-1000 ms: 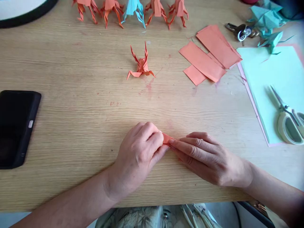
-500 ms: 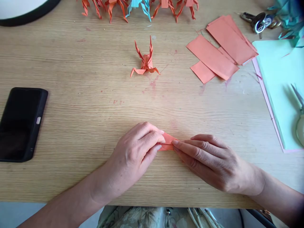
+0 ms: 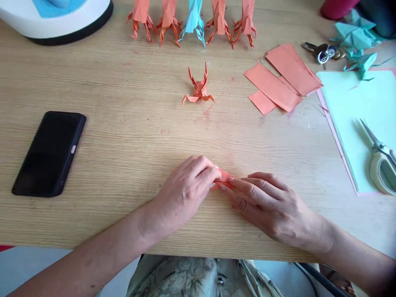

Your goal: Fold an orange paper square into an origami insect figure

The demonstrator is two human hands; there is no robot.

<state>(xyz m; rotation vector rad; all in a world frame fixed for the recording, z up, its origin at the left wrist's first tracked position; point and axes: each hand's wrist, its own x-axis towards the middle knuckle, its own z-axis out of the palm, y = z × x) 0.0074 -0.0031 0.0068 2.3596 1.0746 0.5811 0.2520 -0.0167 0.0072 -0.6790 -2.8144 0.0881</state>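
Bare fingers meet over a small piece of folded orange paper near the front edge of the table: the left hand (image 3: pixel 187 192) is half curled, thumb and fingertips pinching one end of the folded paper (image 3: pixel 225 175), while the right hand (image 3: pixel 272 206) lies flatter, its fingers nearly straight and close together, the thumb and forefinger gripping the other end. A dark crease line runs along the matte paper between them. Beneath is a pale wooden table (image 3: pixel 123 144) with fine horizontal grain and faint reddish stains. Beyond the hands sits an orange origami figure (image 3: pixel 200 91), two thin pointed limbs raised and two bent ones splayed. Along the top edge stand four more orange figures (image 3: pixel 219 18) with crimped legs, flanking a sky-blue one (image 3: pixel 194 18). Flat orange rectangles (image 3: pixel 274 87) overlap in a loose fan at the right, close to metal keys (image 3: pixel 323 53). Past these, smooth mint-green sheets (image 3: pixel 355 140) carry scissors (image 3: pixel 379 147) with slim steel blades and pale looped handles; sharp-cornered teal paper shapes (image 3: pixel 355 36) cluster above. On the left lies a glossy-screened black phone (image 3: pixel 48 154) with rounded corners.
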